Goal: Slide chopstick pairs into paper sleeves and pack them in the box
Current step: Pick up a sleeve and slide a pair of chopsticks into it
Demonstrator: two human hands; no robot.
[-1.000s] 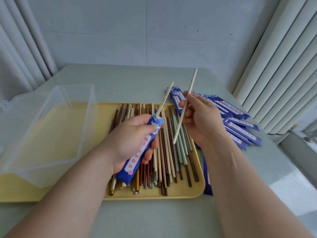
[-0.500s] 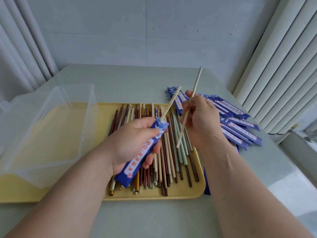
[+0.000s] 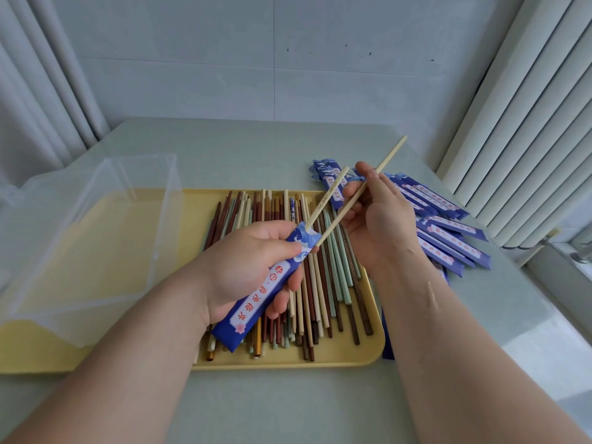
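Pale grey wall panels and white vertical blinds close in a light green table (image 3: 256, 155), on which a flat yellow plastic tray (image 3: 352, 354) lies. At the tray's left end stands a clear plastic box (image 3: 96, 238), open at the top, nothing visible inside. Across the tray's right half lies a loose heap of chopsticks (image 3: 323, 283) in brown, cream, pale green and gold, all running roughly away from the person. Just beyond the tray's right edge, on the table, a spread of blue paper sleeves (image 3: 448, 238) with white labels and red characters lies overlapping.

Above the heap, the left hand (image 3: 246, 270) grips one blue paper sleeve (image 3: 266, 290), fingers curled round its middle and thumb pressed near its open top; the sleeve tilts up to the right. One pale bamboo chopstick (image 3: 326, 200) already stands in that opening, most of its length sticking out. The right hand (image 3: 381, 219) pinches a second pale bamboo chopstick (image 3: 387, 158) between thumb and fingertips, its lower tip touching or just beside the sleeve's mouth; whether it is inside cannot be told
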